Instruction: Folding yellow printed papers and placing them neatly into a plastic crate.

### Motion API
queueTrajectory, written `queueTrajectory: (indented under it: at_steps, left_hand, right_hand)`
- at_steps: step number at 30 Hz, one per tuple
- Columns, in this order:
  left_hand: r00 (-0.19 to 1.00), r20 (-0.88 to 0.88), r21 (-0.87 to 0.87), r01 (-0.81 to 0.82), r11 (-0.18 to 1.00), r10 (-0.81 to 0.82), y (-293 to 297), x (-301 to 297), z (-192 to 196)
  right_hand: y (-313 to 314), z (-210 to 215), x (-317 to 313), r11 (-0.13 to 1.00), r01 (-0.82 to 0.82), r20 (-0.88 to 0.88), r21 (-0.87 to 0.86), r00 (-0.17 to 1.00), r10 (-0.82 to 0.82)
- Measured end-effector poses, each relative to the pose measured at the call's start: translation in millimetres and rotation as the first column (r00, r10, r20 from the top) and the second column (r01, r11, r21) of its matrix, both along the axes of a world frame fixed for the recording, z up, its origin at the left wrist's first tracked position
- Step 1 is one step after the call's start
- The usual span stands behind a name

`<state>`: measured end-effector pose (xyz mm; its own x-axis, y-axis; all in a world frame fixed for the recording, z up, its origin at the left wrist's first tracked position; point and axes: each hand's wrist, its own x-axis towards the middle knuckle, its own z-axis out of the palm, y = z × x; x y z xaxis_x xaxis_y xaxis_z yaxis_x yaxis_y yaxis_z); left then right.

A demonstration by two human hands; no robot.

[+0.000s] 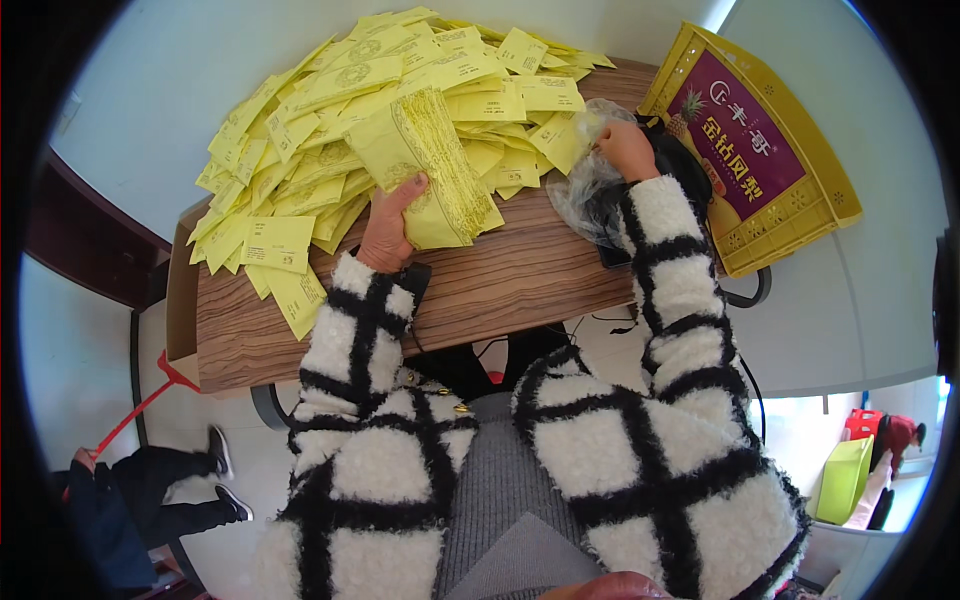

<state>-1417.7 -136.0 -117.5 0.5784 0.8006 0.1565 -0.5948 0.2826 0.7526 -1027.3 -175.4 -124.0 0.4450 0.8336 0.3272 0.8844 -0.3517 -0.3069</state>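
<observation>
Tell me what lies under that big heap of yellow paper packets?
The yellow packets lie on a wood-grain table, whose bare front strip shows. Whatever sits beneath the heap's middle is covered. The left hand holds one stack.

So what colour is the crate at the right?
Yellow crate, with a purple panel inside; head view.

There are two hands at the table, the left hand (pixel 392 222) and the right hand (pixel 626 148). There is one wooden table (pixel 500 280). On it lies one big pile of yellow paper packets (pixel 400 90), far too many to count. The left hand holds one small stack of packets (pixel 435 170), and I cannot tell how many are in it. There is one clear plastic bag (pixel 585 190) under the right hand. There is one yellow crate (pixel 800 200) with one purple picture board (pixel 735 145) in it. There is one other person (pixel 150 490) low down, with two shoes showing. There is one green bin (pixel 845 478).
</observation>
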Motion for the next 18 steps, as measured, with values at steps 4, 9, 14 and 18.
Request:
queueTrajectory:
  at_steps: [4,9,14,18]
  left_hand:
    - [1.0,-0.011,-0.004,0.003,1.0,-0.003,0.4,4.3,1.1]
    - [1.0,-0.011,-0.002,-0.003,1.0,0.003,1.2,5.3,1.1]
    - [1.0,-0.003,0.01,0.007,1.0,-0.007,1.9,1.7,-0.6]
    - [1.0,0.006,0.001,0.016,1.0,-0.016,0.9,5.3,-2.1]
  right_hand:
    - [2.7,-12.8,1.3,0.998,-0.026,0.007,-0.053,1.0,0.027]
    - [2.5,-18.6,-2.5,0.982,0.102,0.109,-0.157,0.99,-0.085]
    - [1.3,-13.5,-8.1,0.985,-0.046,-0.027,-0.167,0.999,0.042]
    - [0.4,-21.5,-2.5,0.986,-0.025,-0.008,-0.163,1.0,0.024]
